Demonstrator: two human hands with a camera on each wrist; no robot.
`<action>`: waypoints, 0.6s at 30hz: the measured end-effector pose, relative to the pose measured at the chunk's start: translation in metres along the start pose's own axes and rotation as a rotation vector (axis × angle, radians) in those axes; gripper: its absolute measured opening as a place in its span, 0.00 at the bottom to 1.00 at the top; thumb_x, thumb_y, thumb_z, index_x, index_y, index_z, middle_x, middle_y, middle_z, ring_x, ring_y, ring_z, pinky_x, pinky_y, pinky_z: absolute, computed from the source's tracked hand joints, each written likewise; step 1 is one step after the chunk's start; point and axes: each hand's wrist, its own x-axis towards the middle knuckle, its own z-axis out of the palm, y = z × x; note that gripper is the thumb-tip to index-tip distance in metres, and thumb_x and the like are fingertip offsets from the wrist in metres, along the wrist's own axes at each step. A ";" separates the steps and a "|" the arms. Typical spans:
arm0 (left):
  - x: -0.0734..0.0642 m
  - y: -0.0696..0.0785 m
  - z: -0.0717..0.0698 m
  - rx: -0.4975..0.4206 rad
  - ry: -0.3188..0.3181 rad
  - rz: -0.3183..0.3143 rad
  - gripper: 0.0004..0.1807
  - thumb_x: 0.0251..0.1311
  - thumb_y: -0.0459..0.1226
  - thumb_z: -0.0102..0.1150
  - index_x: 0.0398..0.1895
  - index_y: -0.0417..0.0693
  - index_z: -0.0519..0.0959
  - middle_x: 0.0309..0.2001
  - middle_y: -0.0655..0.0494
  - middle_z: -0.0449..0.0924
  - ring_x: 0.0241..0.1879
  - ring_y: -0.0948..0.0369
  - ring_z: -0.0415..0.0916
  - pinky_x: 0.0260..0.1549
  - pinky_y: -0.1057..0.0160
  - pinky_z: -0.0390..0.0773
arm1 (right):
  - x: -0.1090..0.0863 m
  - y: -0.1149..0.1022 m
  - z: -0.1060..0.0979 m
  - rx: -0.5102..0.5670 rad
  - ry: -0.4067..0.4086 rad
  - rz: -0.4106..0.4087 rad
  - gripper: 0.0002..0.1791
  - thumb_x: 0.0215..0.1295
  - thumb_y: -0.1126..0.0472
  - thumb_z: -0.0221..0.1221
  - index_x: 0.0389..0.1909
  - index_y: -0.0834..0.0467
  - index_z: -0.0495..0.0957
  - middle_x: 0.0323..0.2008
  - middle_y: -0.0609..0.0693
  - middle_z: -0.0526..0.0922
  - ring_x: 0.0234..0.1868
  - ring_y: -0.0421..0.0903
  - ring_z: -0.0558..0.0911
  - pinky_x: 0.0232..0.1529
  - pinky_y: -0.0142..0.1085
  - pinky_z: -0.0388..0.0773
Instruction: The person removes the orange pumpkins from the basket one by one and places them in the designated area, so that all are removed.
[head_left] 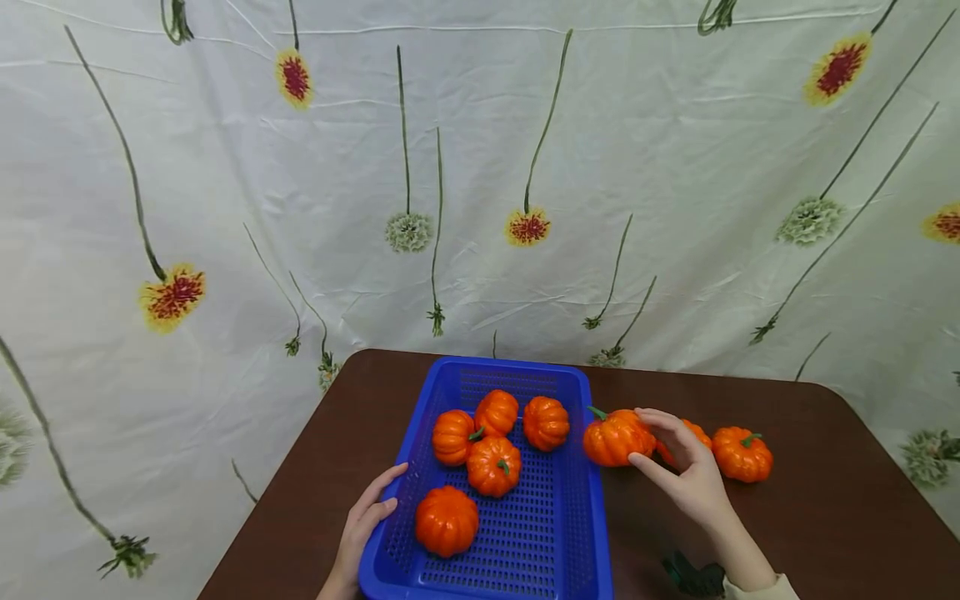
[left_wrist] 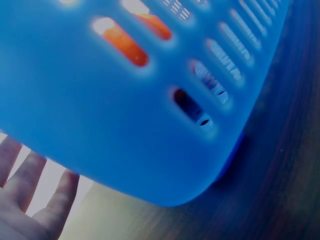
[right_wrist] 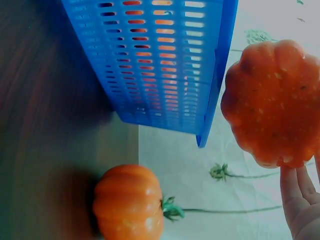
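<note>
With thumb and fingers my right hand (head_left: 693,475) pinches a small orange pumpkin (head_left: 617,437) with a green stem. It is held up beside the right rim of a blue plastic basket (head_left: 602,533); the right wrist view shows the pumpkin's ribbed underside (right_wrist: 275,102) against the fingertips. Several similar pumpkins (head_left: 447,522) lie inside the basket, mostly toward its left and far side. My left hand (head_left: 363,517) rests against the basket's left rim, fingers extended. In the left wrist view the basket wall (left_wrist: 110,125) hides those fingertips.
Two more pumpkins are on the dark brown table (head_left: 817,500) to the right: one (head_left: 742,454) in plain sight, another (head_left: 693,437) partly behind my right hand. A white flower-printed cloth (head_left: 480,167) hangs behind the table's far edge.
</note>
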 end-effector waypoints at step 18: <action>0.000 0.002 0.000 -0.019 -0.010 -0.010 0.24 0.69 0.35 0.37 0.67 0.38 0.59 0.60 0.51 0.67 0.55 0.50 0.70 0.48 0.57 0.75 | -0.039 0.017 -0.006 -0.034 0.059 0.017 0.32 0.50 0.82 0.60 0.59 0.71 0.64 0.55 0.61 0.72 0.59 0.39 0.71 0.57 0.26 0.64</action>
